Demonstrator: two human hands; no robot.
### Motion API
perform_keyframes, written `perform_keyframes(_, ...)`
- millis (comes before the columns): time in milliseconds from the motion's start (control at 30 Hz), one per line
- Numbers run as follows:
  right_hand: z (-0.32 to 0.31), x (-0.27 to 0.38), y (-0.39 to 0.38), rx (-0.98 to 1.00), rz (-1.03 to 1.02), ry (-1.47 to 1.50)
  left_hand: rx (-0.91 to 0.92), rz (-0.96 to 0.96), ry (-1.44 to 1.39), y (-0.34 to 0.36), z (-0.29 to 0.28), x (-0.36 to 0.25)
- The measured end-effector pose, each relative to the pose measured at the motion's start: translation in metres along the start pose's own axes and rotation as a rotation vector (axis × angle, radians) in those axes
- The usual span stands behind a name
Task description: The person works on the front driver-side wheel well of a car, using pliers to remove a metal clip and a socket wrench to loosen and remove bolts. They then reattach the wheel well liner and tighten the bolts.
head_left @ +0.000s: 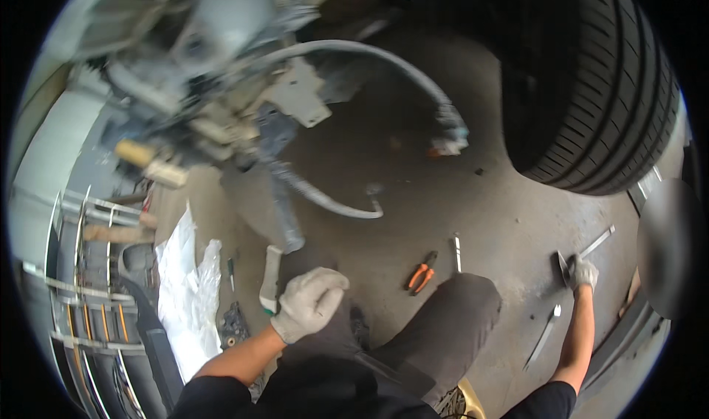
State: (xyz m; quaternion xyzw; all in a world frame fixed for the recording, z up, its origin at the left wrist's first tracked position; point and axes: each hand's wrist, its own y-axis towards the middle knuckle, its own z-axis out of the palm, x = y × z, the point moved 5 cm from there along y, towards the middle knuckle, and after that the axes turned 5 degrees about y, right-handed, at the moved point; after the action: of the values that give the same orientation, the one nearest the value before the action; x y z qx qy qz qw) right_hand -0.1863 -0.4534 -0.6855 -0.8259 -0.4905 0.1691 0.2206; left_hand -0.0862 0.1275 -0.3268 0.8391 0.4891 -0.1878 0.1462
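On the grey concrete floor under the raised car, near its right edge by the black ribbed tyre, my right hand in a pale knit glove is clamped on a dark flat metal piece, which touches the floor beside a long bright metal strip. My left hand in a matching glove is curled into a loose fist over my knee; whether it grips anything, cannot tell. Orange-handled pliers lie between the hands, a slim silver wrench below the right forearm. Risk, as I judge it: right arm at full stretch, so the piece could slip and skid away; loose tools underfoot invite a stumble.
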Motion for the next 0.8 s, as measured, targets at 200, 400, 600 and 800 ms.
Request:
perform_keyframes(200,0.026,0.001,0.007,-0.179,-0.139,-0.268,-0.150,-0.749,0.303,-0.106,-0.062,0.150)
perform_keyframes(400,0.010,0.011,0.015,-0.209,0.014,-0.179,0.522,-1.290,0.356,-0.430,0.024,0.332)
perform_keyframes(600,0.086,-0.023,0.017,0.083,0.318,0.001,0.909,-1.304,-0.061,-0.393,0.065,0.281)
perform_keyframes(800,0.111,-0.001,0.047,-0.125,-0.198,-0.490,0.519,-0.754,0.222,-0.380,0.077,0.338)
